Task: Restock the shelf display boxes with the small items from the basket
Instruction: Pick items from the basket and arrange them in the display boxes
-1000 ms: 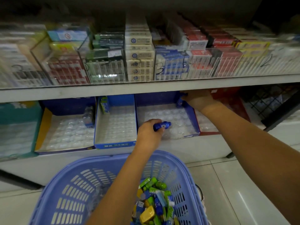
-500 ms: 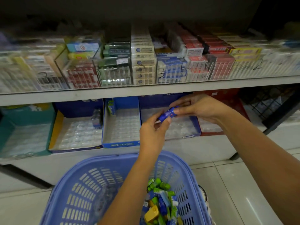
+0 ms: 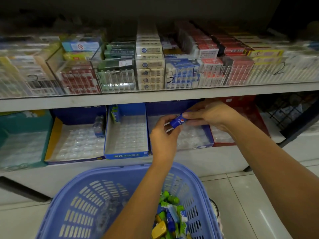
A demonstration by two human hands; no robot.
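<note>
Above the blue display box (image 3: pixel 195 137), the left hand (image 3: pixel 164 133) pinched the bottom end of a small blue tube (image 3: pixel 177 120) and the right hand (image 3: pixel 212 116) pinched its top, likely taking it over to slot it in, with the basket (image 3: pixel 103 171) sitting close below, holding more

The right hand (image 3: pixel 214 116) has joined the left hand (image 3: pixel 164 135) on the blue tube (image 3: pixel 177 121).

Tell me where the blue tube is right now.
In the head view, just right of centre, the blue tube is pinched between the left hand and right hand, over the blue box beside the red box.
</note>
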